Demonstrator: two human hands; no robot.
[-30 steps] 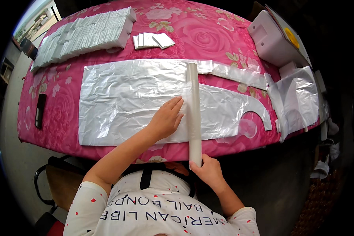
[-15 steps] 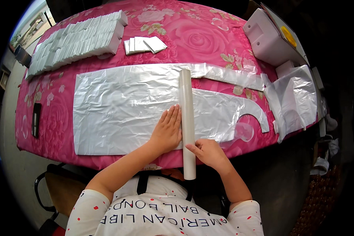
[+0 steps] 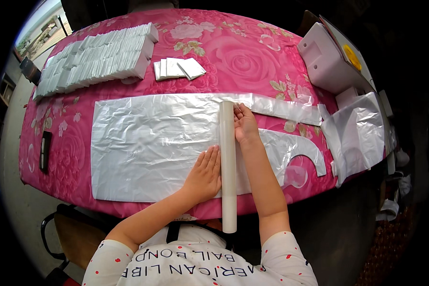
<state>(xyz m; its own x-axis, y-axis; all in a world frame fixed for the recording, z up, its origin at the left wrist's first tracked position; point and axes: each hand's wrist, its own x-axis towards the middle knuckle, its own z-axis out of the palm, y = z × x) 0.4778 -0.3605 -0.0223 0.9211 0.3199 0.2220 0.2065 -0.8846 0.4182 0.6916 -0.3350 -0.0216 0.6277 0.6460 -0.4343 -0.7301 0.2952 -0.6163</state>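
Note:
A thin, shiny white plastic sheet [image 3: 143, 148], cut like an apron, lies spread out, with a long strip [image 3: 286, 110] and a hooked tail [image 3: 310, 145] reaching right. Across it rests a pale tube [image 3: 228, 167], its near end sticking out past the table edge. My left hand [image 3: 203, 174] is flat on the sheet, fingers together, its side against the tube. My right hand [image 3: 244, 125] is at the tube's far end, just right of it, beside the strip's base. Its fingers are curled closed; what they pinch is too small to make out.
Rows of folded white packets [image 3: 97, 59] stand at the far left, with several loose packets [image 3: 181, 68] beside them. A black narrow object [image 3: 45, 151] lies at the left edge. At right are a white foam box [image 3: 321, 57] and more plastic sheeting [image 3: 357, 133]. A chair [image 3: 76, 233] stands lower left.
My right hand has gone from the tube's near end to its far end. My left hand stays flat beside the tube. The whole view has shifted slightly.

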